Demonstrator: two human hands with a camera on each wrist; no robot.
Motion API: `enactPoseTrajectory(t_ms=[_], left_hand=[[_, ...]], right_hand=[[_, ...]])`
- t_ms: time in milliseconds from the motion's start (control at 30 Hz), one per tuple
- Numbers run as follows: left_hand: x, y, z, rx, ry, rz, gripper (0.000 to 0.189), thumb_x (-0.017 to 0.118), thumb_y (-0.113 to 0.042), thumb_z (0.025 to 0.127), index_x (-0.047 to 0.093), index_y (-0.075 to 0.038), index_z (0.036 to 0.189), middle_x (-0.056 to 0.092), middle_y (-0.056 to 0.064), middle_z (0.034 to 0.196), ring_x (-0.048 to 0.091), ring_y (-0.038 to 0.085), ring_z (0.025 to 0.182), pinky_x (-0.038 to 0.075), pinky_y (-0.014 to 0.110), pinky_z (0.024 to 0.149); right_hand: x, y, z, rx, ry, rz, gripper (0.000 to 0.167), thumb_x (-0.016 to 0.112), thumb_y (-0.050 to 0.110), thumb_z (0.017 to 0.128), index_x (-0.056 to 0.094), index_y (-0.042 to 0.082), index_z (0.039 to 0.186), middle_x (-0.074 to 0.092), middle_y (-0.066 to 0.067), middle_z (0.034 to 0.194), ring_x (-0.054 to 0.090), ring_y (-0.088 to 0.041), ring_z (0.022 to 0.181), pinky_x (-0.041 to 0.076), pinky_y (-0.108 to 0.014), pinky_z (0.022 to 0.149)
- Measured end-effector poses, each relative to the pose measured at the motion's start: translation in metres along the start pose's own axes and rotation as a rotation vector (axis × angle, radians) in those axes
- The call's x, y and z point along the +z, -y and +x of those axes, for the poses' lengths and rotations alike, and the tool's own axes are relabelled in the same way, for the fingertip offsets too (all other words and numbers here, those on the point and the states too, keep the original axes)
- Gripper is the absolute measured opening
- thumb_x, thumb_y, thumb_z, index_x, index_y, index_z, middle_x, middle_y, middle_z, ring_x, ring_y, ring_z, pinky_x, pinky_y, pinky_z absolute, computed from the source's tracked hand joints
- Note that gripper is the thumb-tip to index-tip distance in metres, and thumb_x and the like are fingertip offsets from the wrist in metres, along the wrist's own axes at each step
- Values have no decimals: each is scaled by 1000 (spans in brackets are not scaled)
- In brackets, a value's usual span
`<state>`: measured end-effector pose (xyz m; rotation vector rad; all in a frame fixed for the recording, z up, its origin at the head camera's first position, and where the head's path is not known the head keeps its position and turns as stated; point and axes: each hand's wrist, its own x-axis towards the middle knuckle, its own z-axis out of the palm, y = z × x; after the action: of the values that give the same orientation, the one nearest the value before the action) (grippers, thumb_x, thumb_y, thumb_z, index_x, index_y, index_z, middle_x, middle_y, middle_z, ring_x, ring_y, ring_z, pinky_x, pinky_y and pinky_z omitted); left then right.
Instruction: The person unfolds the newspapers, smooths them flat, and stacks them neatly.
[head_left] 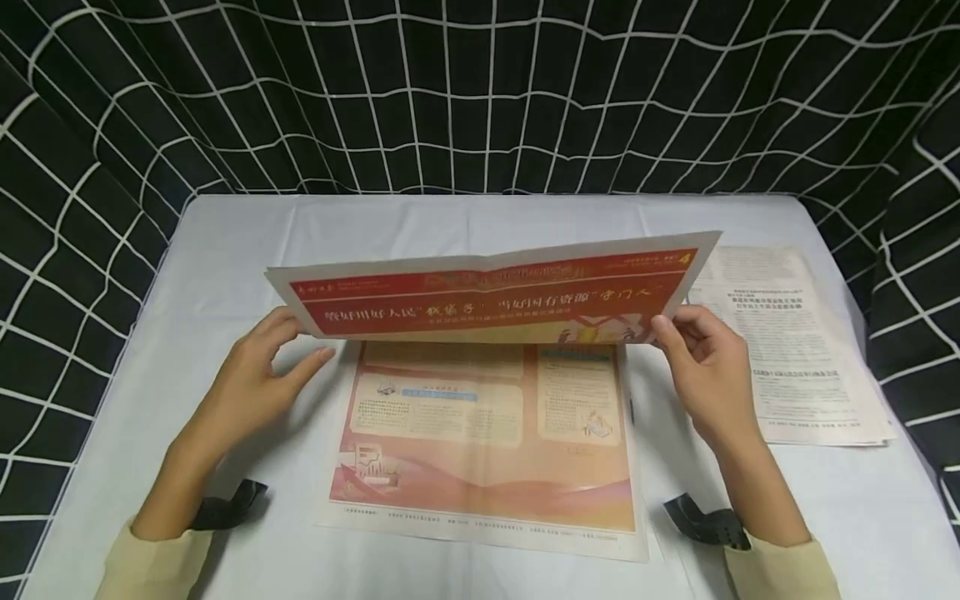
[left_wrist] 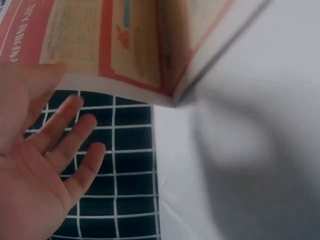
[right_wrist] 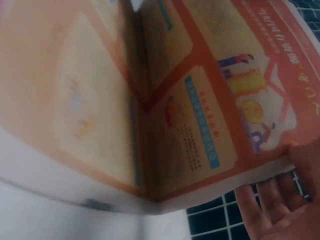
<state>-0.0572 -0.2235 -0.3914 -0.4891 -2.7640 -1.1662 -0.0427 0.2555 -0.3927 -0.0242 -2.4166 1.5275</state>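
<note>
A newspaper [head_left: 480,467] with red and orange print lies spread on the white table, its far half [head_left: 480,304] folded up and tilted toward the camera. My right hand [head_left: 708,358] pinches the right edge of that raised half, thumb in front and fingers behind. In the right wrist view the fold [right_wrist: 147,150] runs down between the two halves. My left hand [head_left: 258,375] is beside the raised half's left edge, thumb and fingers spread apart. The left wrist view shows the left fingers [left_wrist: 75,130] loosely extended near the paper's margin; whether they touch it is unclear.
More newspaper sheets [head_left: 802,358] in black print lie on the right of the table, partly behind the right hand. The white tablecloth [head_left: 225,233] reaches a black cloth [head_left: 480,100] with a white grid, which hangs behind and at both sides.
</note>
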Motion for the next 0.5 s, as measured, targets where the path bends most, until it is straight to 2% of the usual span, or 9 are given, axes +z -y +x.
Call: enactPoseTrajectory(t_ms=[200,267,333,433,500], left_hand=[[0,1,35,-63,-21,-27,21,72,-21,102,74,-7,118,80,13,114,73,32,114,51,56,106],[2,1,49,-72,-41,-36,20,70,-23,104,75,-6,113,81,13,107,75,31,104,53,49,97],[5,1,62,-79,-73,-54,22,70,-25,104,77,-6,112,81,13,104,76,28,94,54,37,85],[8,4,77,-101,-153,-83,25,70,-27,103,79,-5,112,81,12,101,74,19,81,47,22,69],[9,6,82,-121,-209,-92,25,70,-25,103,80,-4,113,81,14,98,70,9,74,45,16,65]], right_hand=[[7,5,31,7,-103,-29,23,66,21,105,71,-1,113,69,21,101,70,3,93,57,-9,81],[9,5,40,-9,-144,-73,27,67,22,105,72,-2,115,67,23,99,69,5,92,55,-8,80],[11,5,48,-25,-166,-112,30,68,23,105,72,-3,118,66,24,98,67,8,92,53,-6,80],[14,0,60,-31,-134,-124,30,69,20,103,70,-3,122,65,23,97,65,7,90,51,-6,79],[15,-5,65,-14,-55,-112,32,70,18,102,68,-4,125,65,21,98,64,6,89,50,-6,79]])
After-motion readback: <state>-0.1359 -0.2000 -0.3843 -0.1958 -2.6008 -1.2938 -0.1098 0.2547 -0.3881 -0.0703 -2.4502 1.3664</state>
